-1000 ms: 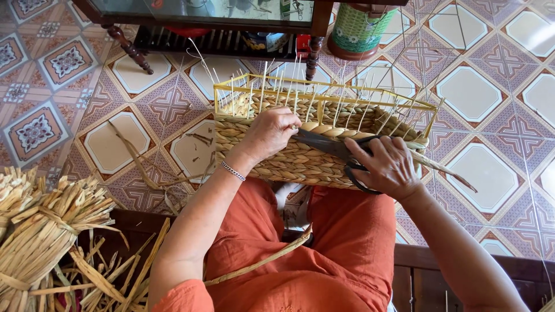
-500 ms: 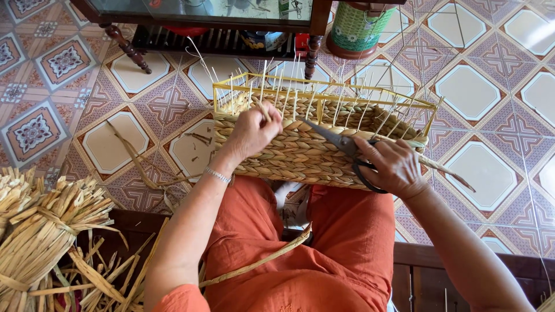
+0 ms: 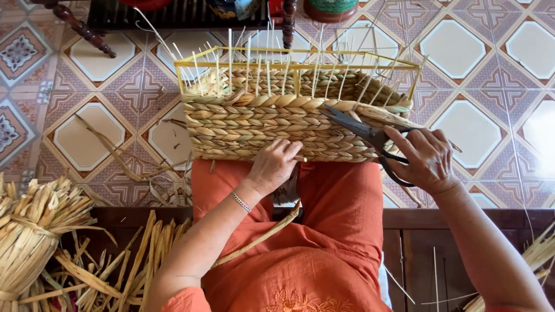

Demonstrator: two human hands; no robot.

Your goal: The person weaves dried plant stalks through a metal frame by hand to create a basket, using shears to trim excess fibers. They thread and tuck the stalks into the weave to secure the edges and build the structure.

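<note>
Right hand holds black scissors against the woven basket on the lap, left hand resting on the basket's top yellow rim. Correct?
Not quite. The left hand rests on the basket's lower woven side near the lap, not the yellow rim. The rest holds: the right hand holds black scissors against it. Head view shows this.

A half-woven basket [image 3: 289,124] rests on the person's knees, above the tiled floor [image 3: 462,52]. The left hand [image 3: 274,164] lies on its near wall; the right hand [image 3: 425,159], at its right corner, holds scissors [image 3: 364,133]. Straw bundles [image 3: 34,231] lie left.
</note>
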